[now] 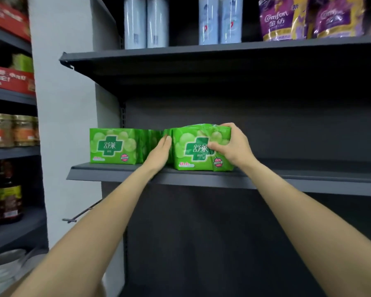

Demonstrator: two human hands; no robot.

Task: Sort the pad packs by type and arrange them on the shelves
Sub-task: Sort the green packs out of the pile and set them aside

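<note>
— Item one, centre of frame?
— Green pad pack (198, 151), upright at the front edge of the grey shelf (287, 179). Right hand (231, 146) grips its upper right corner, fingers curled over the top, thumb on the front face. Left hand (160, 152) lies flat against its left side, fingers straight and together.

— Adjoining stock?
— Second green pack (114, 145), left of centre, same shelf; further green packs stand between the two, partly hidden by the left hand.

— Surface and surroundings?
— Dark matte metal shelf, dark back panel (266, 129). Shelf right of the packs lies bare to the frame edge. Upper shelf (201, 58) overhangs above, carrying pale blue bottles (146, 22) and purple Comfort pouches (287, 18) at upper right.

— Left margin?
— White pillar (62, 103); beyond it another rack with red boxes (9, 79), jars (11, 129), dark bottles (9, 200).
</note>
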